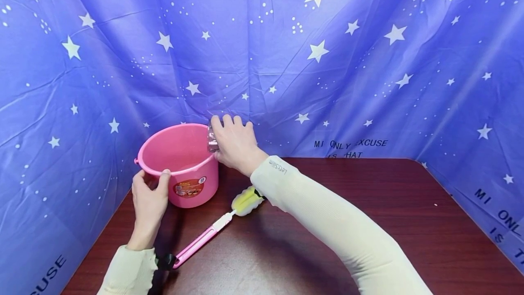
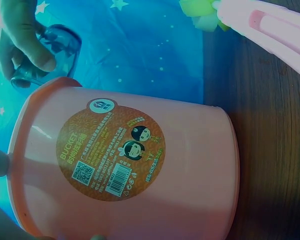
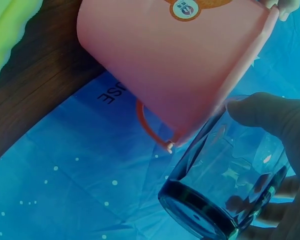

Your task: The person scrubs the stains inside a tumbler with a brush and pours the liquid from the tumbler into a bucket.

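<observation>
A pink plastic bucket [image 1: 209,177] with a round brown label stands upright at the back left of the table. My left hand [image 1: 149,201] grips its near left rim, thumb at the edge. At the bucket's right rim, my right hand [image 1: 237,144] holds a clear drinking glass [image 3: 230,165], fingers wrapped around its side. The glass is tilted; its thick base points away from the bucket in the right wrist view. Whether anything is inside the glass or at the bucket's bottom, I cannot tell.
A sponge bottle brush with a pink handle [image 1: 198,244] and a yellow-and-white head [image 1: 247,201] lies on the dark wooden table [image 1: 327,240], in front of the bucket. Blue starry cloth [image 1: 262,58] hangs close behind and along both sides.
</observation>
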A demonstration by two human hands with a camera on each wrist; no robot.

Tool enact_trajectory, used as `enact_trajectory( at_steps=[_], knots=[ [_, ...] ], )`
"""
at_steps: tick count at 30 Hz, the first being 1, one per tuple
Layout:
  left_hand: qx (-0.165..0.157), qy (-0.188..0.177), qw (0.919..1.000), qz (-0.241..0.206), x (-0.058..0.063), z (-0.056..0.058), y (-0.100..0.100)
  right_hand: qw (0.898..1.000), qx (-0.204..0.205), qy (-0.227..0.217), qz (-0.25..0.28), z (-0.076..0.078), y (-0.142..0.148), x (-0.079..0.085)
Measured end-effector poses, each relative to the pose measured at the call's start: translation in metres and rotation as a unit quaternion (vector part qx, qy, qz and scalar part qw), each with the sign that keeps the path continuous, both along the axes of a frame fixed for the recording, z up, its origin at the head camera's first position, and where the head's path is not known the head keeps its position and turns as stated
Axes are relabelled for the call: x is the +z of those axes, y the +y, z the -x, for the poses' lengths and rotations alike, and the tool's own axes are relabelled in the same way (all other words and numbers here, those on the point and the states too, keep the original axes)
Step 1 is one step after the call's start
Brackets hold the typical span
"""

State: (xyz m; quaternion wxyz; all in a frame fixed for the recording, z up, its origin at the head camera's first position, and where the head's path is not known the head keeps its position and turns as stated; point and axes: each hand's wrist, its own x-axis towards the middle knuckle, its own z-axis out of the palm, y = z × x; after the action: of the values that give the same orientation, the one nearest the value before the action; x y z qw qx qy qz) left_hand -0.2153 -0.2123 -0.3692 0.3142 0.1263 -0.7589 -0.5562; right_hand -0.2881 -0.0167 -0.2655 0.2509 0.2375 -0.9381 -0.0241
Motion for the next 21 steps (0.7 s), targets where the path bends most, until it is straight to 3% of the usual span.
enact_trajectory(
  at_steps=[21],
  knots=[
    [-0.002, -0.001, 1.0000, 0.003, -0.0006, -0.0001, -0.0001, 0.998, -0.010, -0.021, 0.063, 0.0047, 0.0079, -0.0097]
  ],
)
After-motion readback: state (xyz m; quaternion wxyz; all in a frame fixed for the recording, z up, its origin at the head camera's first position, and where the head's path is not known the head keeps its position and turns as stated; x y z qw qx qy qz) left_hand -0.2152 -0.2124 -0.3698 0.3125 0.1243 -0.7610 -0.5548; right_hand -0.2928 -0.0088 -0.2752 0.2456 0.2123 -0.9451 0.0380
